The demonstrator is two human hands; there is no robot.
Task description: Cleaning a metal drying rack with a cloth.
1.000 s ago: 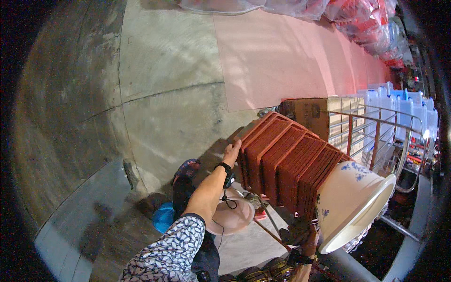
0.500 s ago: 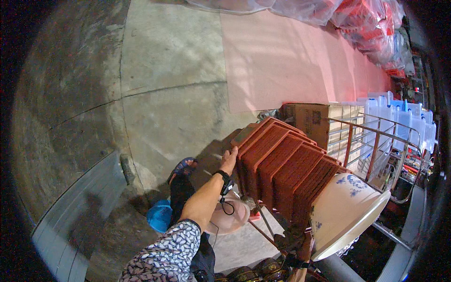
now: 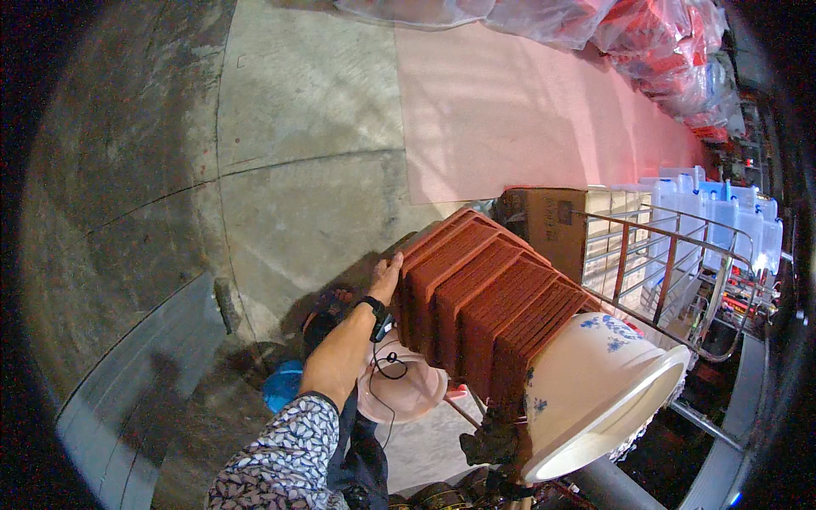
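A long stack of reddish-brown square plastic planters point(image 3: 489, 297) lies tilted in front of me, nested one in another. My left hand point(image 3: 388, 277) grips the rim at its far left end, fingers closed over the edge. At the near right end sits a cream flowerpot point(image 3: 582, 378) with blue flower prints, its wide mouth turned to the lower right. Of my right arm only the dark-banded wrist point(image 3: 512, 487) shows, at the lower edge below the flowerpot. The right hand's fingers are hidden in dark shadow beside the stack and pot.
A metal-railed cart point(image 3: 659, 259) stands to the right, with a cardboard box point(image 3: 548, 223) beside it and clear blue-tinted plastic bins point(image 3: 722, 208) beyond. Below my left forearm are a pinkish basin point(image 3: 404, 387) and a blue container point(image 3: 282, 387). Red plastic-wrapped bundles point(image 3: 654, 42) lie far right.
The planter stack and the flowerpot have shifted left together. My left hand has moved left with the rim, and my right wrist has also gone left, its hand now more hidden.
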